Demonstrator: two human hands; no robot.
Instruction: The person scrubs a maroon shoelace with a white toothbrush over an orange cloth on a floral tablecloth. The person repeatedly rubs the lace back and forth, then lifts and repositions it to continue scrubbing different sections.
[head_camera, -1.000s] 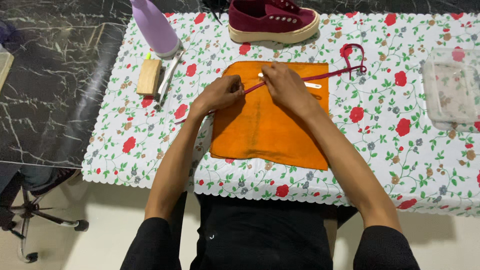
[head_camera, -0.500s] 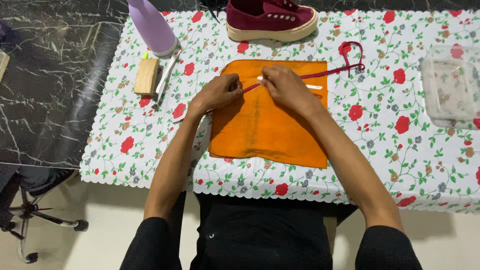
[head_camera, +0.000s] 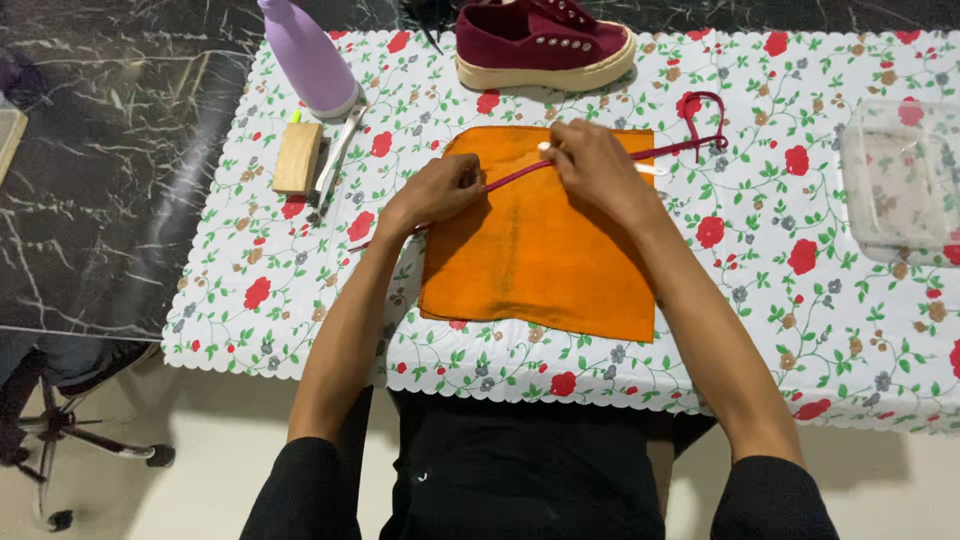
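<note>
At the counter's (head_camera: 300, 330) far edge the purple bottle (head_camera: 308, 58) is cut off at the top. The left hand (head_camera: 440, 190) pinches the maroon shoelace (head_camera: 520, 175) over the orange cloth (head_camera: 540, 250). The right hand (head_camera: 590, 165) grips it too, hiding part of a white stick. The maroon shoe (head_camera: 545, 42) is cropped; the clear container (head_camera: 900, 180) is hard to make out.

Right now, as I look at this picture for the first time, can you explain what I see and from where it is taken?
The camera sits on a person's head and looks down at their own bare arms. The left hand and right hand together hold a dark red shoelace stretched over an orange cloth. All lies on a flowered tablecloth. Behind are a dark red shoe, a lilac bottle, a wooden block and a clear plastic box.
</note>
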